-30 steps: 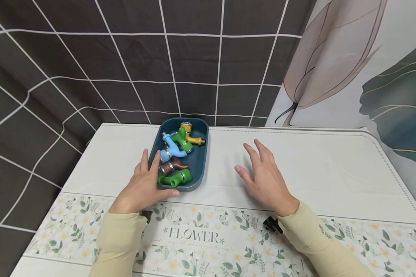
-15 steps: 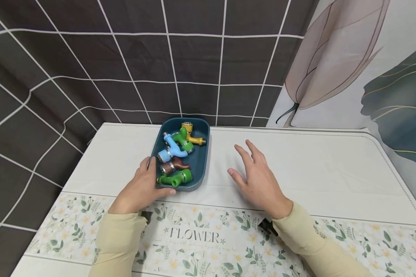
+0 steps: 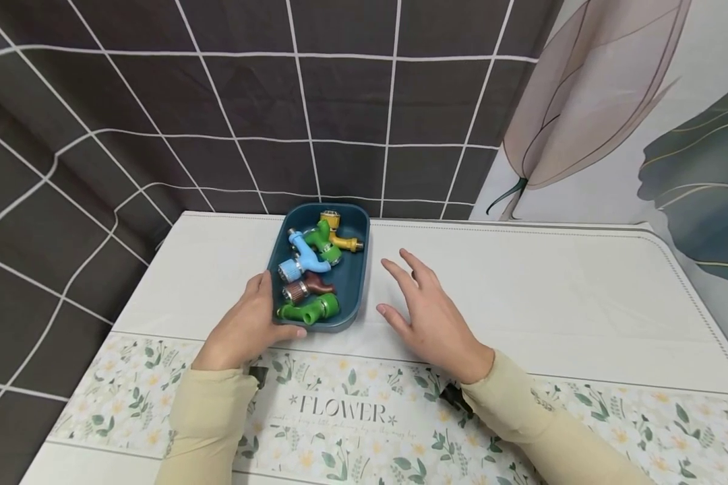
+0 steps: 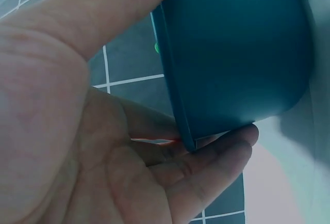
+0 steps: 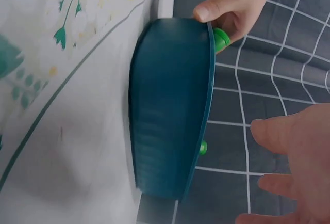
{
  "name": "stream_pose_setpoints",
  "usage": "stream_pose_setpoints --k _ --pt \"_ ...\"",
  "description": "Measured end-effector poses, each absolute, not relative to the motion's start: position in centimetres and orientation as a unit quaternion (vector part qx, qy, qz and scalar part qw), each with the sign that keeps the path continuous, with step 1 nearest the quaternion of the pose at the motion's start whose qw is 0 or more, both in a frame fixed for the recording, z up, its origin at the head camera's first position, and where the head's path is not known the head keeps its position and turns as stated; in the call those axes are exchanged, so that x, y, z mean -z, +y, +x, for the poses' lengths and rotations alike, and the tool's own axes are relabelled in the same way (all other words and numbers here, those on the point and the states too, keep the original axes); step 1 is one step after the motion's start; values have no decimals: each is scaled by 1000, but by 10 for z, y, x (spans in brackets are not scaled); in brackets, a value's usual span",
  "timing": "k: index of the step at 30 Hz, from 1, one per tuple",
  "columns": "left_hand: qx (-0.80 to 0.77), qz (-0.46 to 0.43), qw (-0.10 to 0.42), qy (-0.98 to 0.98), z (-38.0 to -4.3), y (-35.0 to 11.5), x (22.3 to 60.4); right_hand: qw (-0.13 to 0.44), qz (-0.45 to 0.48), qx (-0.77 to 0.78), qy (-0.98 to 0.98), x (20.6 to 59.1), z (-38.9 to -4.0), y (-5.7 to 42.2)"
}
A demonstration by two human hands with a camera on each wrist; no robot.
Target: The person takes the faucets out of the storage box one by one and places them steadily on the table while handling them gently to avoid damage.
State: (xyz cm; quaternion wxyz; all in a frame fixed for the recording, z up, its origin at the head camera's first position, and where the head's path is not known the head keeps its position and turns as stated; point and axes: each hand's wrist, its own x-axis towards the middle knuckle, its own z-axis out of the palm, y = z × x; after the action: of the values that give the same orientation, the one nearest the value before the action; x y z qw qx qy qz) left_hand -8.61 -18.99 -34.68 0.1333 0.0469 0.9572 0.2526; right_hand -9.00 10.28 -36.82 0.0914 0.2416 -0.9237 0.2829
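A dark blue plastic tray (image 3: 352, 279) stands against the back of the table, holding several plastic taps. Nearest is a green tap (image 3: 311, 310), then a brown tap (image 3: 308, 288) and a light blue tap (image 3: 305, 261). Behind them lie another green tap (image 3: 324, 242) and a yellow tap (image 3: 347, 243). My left hand (image 3: 243, 323) grips the tray's near left corner, fingers along the outer left side and thumb at the near end. My right hand (image 3: 433, 320) hovers to the right of the tray with fingers spread, holding nothing; the right wrist view shows a gap to the tray wall (image 5: 170, 105).
A white tablecloth (image 3: 540, 296) with a floral band (image 3: 346, 431) covers the table. Behind it hangs a dark grid-patterned curtain (image 3: 352, 94), and a leaf-print curtain (image 3: 594, 101) hangs at the right.
My right hand has moved left toward the tray. My left fingers, first raised over the tray's left edge, have lowered onto its outer side. The taps lie as before.
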Motion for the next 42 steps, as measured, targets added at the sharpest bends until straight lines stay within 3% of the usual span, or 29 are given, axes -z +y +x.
stream_pose_setpoints --k 42 --pt "-289 76 101 949 -86 -197 349 44 368 -266 -890 363 -90 51"
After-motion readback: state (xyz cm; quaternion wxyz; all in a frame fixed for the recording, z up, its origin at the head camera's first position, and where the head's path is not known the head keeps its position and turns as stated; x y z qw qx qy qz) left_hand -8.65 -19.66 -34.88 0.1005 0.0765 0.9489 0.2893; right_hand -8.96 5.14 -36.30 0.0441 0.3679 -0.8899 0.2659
